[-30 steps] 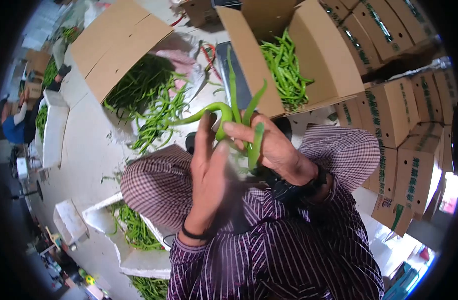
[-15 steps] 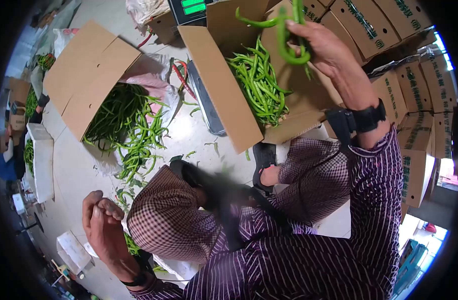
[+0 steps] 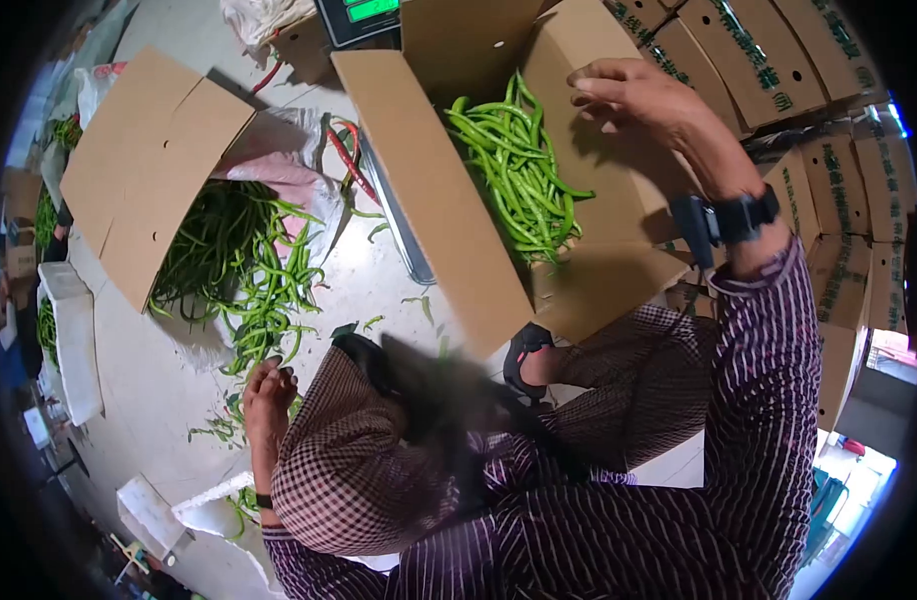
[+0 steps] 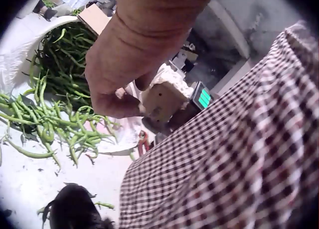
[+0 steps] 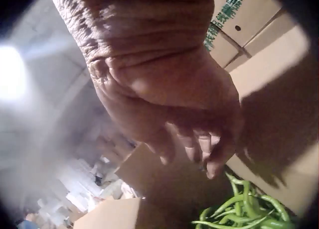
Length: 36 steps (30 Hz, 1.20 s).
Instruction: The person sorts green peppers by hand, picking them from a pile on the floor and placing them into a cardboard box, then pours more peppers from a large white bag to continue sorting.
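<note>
Long green chili peppers [image 3: 524,175] lie heaped inside an upright cardboard box [image 3: 444,215] in the head view. My right hand [image 3: 644,100] hangs above the box's right side, fingers loosely bent and holding nothing. In the right wrist view, that hand [image 5: 184,104] is above the boxed peppers [image 5: 244,209]. Beside the left knee, my left hand [image 3: 269,400] has loosely curled fingers, with nothing seen in them. It is just short of a loose pile of green chilies [image 3: 269,270] spilling onto the floor. The left wrist view shows this hand [image 4: 119,84] overlapping the pile, its fingertips partly hidden.
A cardboard flap [image 3: 154,170] leans over the floor pile. A scale with a green display [image 3: 372,10] stands behind the box. Red chilies [image 3: 349,165] lie between pile and box. Cartons [image 3: 749,50] are stacked to the right, and a white foam box [image 3: 71,340] stands far left.
Both hands were together with several chilies; the right hand carried them over the box and let go of them. The left hand went down left, then forward toward the floor pile.
</note>
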{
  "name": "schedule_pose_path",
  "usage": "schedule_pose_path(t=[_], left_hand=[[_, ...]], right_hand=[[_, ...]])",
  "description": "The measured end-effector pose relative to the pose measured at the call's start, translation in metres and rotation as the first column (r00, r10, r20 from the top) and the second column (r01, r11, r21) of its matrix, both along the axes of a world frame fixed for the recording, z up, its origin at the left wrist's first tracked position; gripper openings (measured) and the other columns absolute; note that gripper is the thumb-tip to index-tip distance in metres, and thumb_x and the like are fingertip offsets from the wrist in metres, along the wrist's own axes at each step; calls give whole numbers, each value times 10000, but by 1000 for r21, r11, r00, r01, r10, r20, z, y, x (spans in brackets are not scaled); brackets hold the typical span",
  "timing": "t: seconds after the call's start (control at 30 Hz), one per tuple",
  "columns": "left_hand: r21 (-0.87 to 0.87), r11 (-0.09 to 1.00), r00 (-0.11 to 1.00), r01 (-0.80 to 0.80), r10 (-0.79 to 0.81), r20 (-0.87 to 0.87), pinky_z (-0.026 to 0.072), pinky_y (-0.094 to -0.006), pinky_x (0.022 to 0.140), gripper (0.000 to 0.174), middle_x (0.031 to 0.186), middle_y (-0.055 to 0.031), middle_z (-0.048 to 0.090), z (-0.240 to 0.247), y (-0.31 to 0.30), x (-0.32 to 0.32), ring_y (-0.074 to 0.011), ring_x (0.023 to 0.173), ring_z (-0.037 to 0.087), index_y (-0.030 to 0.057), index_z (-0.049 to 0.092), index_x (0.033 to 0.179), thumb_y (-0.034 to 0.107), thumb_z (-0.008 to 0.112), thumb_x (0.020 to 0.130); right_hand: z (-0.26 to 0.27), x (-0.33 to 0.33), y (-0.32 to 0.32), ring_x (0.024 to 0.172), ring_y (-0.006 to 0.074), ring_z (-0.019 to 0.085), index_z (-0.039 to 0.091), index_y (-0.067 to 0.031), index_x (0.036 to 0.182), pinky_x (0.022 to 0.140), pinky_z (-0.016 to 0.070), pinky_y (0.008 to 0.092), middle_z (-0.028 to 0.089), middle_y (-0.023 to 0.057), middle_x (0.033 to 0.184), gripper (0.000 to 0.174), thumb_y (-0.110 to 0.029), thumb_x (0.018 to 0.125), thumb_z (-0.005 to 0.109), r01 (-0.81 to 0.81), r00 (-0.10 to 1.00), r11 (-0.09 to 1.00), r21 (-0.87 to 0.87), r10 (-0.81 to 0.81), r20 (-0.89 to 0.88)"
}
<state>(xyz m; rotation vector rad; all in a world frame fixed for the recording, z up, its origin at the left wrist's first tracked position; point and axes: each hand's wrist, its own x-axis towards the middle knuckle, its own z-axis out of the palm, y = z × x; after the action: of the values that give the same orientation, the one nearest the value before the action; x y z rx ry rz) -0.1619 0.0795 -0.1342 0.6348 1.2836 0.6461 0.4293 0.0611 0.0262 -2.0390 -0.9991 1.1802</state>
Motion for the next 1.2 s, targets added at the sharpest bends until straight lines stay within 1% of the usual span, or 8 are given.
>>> schedule_pose_path(t=[0.23,0.33,0.47,0.53,0.67,0.93,1.1,1.2], left_hand=[[-1,993,943,117,-111,-313,497,-286,725,297,917,-52,640,-75,10,-27,-149,811,614,29,587,1131,175,600,873],[47,986,874,161,-120,-471,495,-310,757,303,975,-70,656,-105,14,-30,-174,862,629,10,597,1126,177,595,874],[161,842,483,514,-129,-866,503,-351,784,283,987,-166,670,-126,37,-41,-261,886,653,2,620,1075,142,601,829],[330,779,490,534,33,-871,493,-423,761,218,905,-200,649,-136,50,-36,-368,821,630,5,629,972,89,600,772],[500,586,484,638,200,-852,465,-458,777,275,874,-218,617,-152,79,-13,-401,848,587,12,634,1006,88,627,742],[168,735,157,657,85,-984,361,-527,853,626,1130,-135,525,-185,112,41,-358,1088,436,92,474,1285,109,668,690],[286,618,221,732,181,-958,399,-485,788,535,989,-153,574,-172,69,52,-371,954,502,75,531,1233,72,617,706],[303,562,497,769,-228,-838,448,-450,846,491,963,-175,630,-156,44,36,-379,920,578,53,567,1196,50,615,707]], right_hand=[[72,-165,-48,962,190,625,589,-6,1139,753,519,328,637,104,1008,362,-232,860,636,-147,850,958,247,251,-464],[53,-214,-57,910,332,639,567,-13,1143,770,513,418,623,175,997,371,-190,832,663,-811,568,577,100,816,-107],[-33,-274,-86,823,370,609,577,-29,1015,713,508,423,608,161,908,243,-191,839,617,-775,582,597,206,802,-134],[-84,-298,-85,796,386,590,571,-39,934,678,499,434,584,176,857,183,-182,822,599,-848,523,526,57,850,-64],[-184,-329,-76,799,350,616,575,-11,970,683,504,396,605,182,868,186,-139,835,576,-691,703,703,171,708,-67],[-278,-347,-56,750,119,589,614,10,1026,666,489,273,628,43,859,247,-196,890,598,-340,796,905,-257,131,-591],[-330,-335,-71,676,110,562,614,-1,1004,575,465,268,616,42,806,215,-171,875,584,-244,834,925,-290,47,-549],[-320,-334,-68,715,133,587,606,2,1040,586,473,265,624,61,875,234,-158,870,592,-150,821,889,-432,-131,-555]])
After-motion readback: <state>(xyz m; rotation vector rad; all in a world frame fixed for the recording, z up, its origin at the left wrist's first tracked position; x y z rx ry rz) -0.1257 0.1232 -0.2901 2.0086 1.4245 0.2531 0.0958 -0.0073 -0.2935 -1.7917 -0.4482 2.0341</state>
